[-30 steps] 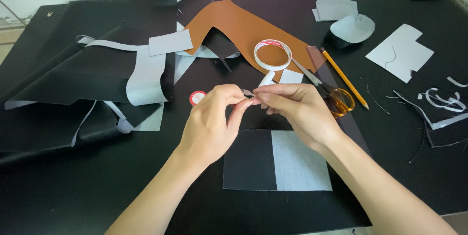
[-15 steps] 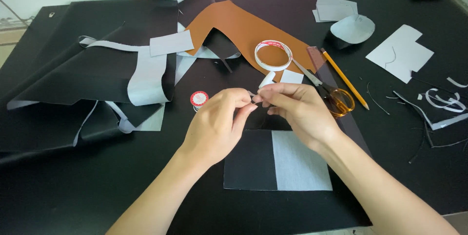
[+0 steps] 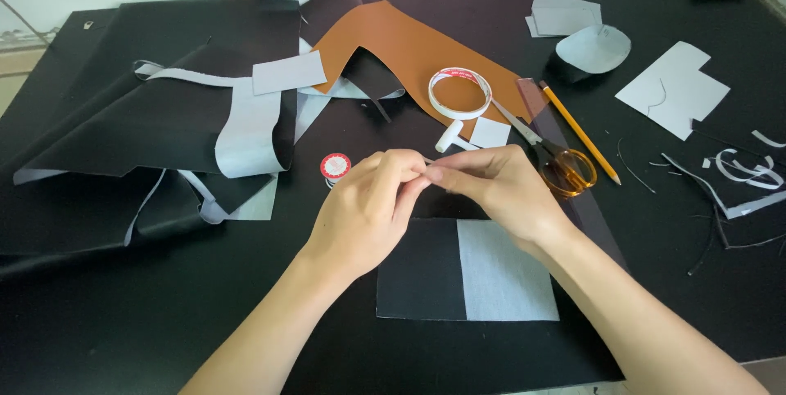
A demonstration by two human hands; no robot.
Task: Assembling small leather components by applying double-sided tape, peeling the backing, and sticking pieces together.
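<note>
Grip: left hand [image 3: 368,211] and right hand [image 3: 499,190] fingertips pinched together on something too small to tell.
Below: black-and-grey folded piece [image 3: 467,272], square edges, flat on black table [image 3: 123,338].
Right: scissors [image 3: 561,162], pencil [image 3: 577,129] just beside.
Left: red-capped spool [image 3: 335,167] near.
Room: bare tabletop toward near-left edge.

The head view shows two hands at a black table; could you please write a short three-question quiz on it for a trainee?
1. True or false: the scissors lie left of the left hand.
2. Which lies nearest the tape ring? A. pencil B. brown sheet C. black-and-grey panel
3. Where do the fingertips of the right hand meet those of the left?

Key: 1 false; 2 B; 3 above the panel's top edge, pinched together.
</note>
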